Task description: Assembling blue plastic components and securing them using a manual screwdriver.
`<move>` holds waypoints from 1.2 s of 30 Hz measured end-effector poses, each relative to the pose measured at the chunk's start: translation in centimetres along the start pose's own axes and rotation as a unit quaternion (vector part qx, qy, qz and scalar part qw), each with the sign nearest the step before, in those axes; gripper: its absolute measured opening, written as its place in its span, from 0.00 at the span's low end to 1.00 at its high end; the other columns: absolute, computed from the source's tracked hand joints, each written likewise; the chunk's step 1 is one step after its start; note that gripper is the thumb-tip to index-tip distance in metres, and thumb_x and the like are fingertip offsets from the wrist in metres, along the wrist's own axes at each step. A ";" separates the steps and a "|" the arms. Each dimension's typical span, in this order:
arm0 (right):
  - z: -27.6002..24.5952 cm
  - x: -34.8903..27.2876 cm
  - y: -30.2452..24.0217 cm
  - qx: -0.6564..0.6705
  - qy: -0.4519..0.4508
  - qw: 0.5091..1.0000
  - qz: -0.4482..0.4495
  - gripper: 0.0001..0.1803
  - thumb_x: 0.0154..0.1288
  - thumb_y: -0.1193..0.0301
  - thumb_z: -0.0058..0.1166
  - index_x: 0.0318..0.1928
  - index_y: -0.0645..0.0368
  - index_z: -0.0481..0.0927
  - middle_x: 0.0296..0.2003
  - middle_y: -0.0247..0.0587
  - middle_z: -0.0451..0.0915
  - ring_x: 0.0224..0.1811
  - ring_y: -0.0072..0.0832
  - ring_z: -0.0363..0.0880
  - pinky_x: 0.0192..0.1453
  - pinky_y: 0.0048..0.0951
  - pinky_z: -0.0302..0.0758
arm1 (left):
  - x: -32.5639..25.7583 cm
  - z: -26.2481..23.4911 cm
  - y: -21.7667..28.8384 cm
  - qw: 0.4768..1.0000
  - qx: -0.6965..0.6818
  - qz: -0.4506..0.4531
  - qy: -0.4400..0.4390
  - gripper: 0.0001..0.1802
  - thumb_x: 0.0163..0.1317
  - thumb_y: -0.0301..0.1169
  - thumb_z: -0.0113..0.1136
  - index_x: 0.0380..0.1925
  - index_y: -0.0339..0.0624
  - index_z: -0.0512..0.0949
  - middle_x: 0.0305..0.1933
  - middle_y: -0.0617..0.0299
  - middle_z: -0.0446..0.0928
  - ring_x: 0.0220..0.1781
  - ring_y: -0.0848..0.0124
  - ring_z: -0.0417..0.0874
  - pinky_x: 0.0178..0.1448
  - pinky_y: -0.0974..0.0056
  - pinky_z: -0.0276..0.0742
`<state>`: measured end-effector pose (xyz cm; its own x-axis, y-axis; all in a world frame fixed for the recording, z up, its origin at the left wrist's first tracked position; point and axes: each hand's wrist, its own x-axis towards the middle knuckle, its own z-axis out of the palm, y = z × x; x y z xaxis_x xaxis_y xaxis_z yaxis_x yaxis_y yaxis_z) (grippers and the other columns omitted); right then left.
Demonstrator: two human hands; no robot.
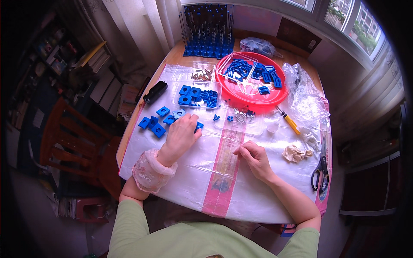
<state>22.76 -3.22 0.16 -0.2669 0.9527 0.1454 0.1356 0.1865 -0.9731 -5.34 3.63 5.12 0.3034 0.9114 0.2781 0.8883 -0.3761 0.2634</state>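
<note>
White sheet point(185, 182) is lying open between my hands, its near edge running past at six o'clock. Square blue blocks point(158, 130) are crowding my left hand point(183, 134) from nine to eleven. Its bent fingers are half covering a lone blue block point(199, 126) at two; I cannot tell their grip. My right hand point(254, 159) is curling loosely, its hold unclear.

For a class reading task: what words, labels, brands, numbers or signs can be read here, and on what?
None readable with certainty.
Table cover's pink band: faint printing, too blurred.
Cover's right edge: blue mark, too small.
Brown board: pale label, too small.
</note>
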 end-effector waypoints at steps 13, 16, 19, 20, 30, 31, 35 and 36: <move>0.1 0.1 -0.4 -0.022 0.003 1.000 -0.001 0.12 0.78 0.71 0.55 0.41 0.64 0.89 0.30 0.38 0.81 0.37 0.25 0.78 0.44 0.29 0.74 | 1.4 -4.9 -5.7 0.996 0.016 -0.083 -0.005 0.17 0.57 0.27 0.78 0.47 0.38 0.89 0.51 0.53 0.88 0.54 0.56 0.83 0.63 0.56 0.79; 0.0 0.1 -0.3 -0.029 0.003 1.000 0.000 0.12 0.78 0.71 0.55 0.41 0.64 0.89 0.30 0.38 0.81 0.37 0.25 0.78 0.44 0.29 0.74 | 1.5 -3.2 -6.1 0.998 0.016 -0.059 -0.010 0.19 0.56 0.27 0.79 0.48 0.38 0.89 0.50 0.53 0.88 0.54 0.55 0.83 0.62 0.56 0.80; 0.0 0.1 -0.1 -0.033 0.004 0.999 -0.006 0.12 0.78 0.71 0.55 0.41 0.64 0.89 0.30 0.38 0.80 0.36 0.25 0.78 0.43 0.29 0.74 | 1.5 -2.1 -6.4 0.999 0.016 -0.048 -0.006 0.19 0.56 0.27 0.79 0.48 0.38 0.88 0.49 0.53 0.88 0.54 0.56 0.83 0.62 0.56 0.80; 0.0 0.1 -0.1 -0.036 0.004 0.999 -0.009 0.12 0.78 0.71 0.55 0.41 0.63 0.89 0.30 0.38 0.80 0.36 0.25 0.78 0.43 0.29 0.74 | 1.6 -1.8 -6.2 0.998 0.012 -0.054 -0.008 0.18 0.56 0.26 0.78 0.48 0.37 0.88 0.49 0.53 0.88 0.54 0.56 0.83 0.61 0.56 0.80; 0.1 0.1 -0.2 -0.042 0.005 0.999 -0.014 0.11 0.77 0.71 0.56 0.41 0.62 0.89 0.29 0.38 0.79 0.35 0.25 0.77 0.42 0.30 0.74 | 1.7 -3.6 -5.2 0.996 -0.045 -0.079 -0.025 0.15 0.68 0.37 0.71 0.43 0.35 0.86 0.38 0.49 0.87 0.38 0.60 0.87 0.45 0.60 0.82; 0.1 0.1 -0.1 -0.042 0.005 0.999 -0.013 0.11 0.76 0.71 0.56 0.41 0.62 0.89 0.29 0.38 0.79 0.35 0.26 0.77 0.42 0.30 0.74 | 1.8 -4.1 -4.9 0.994 -0.055 -0.085 -0.035 0.16 0.69 0.38 0.70 0.43 0.35 0.87 0.37 0.47 0.87 0.37 0.58 0.87 0.45 0.58 0.83; 0.0 0.2 -0.1 -0.054 0.006 0.998 -0.021 0.11 0.76 0.71 0.56 0.40 0.62 0.89 0.29 0.38 0.79 0.35 0.26 0.77 0.42 0.30 0.74 | 1.7 -4.7 -4.7 0.991 -0.087 -0.092 -0.051 0.18 0.71 0.41 0.68 0.40 0.34 0.87 0.34 0.46 0.88 0.34 0.56 0.89 0.43 0.56 0.83; 0.0 0.1 -0.2 -0.053 0.006 0.998 -0.016 0.11 0.76 0.71 0.56 0.40 0.62 0.89 0.29 0.38 0.79 0.35 0.27 0.77 0.42 0.30 0.74 | 1.6 -4.7 -4.8 0.991 -0.093 -0.089 -0.048 0.18 0.71 0.41 0.68 0.40 0.33 0.87 0.33 0.47 0.87 0.33 0.58 0.89 0.41 0.57 0.82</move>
<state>22.69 -3.15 0.33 -0.2618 0.9483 0.1793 0.2278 0.2412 -0.9434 -10.72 6.15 8.63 0.1866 0.9744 0.1250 0.8551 -0.2238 0.4678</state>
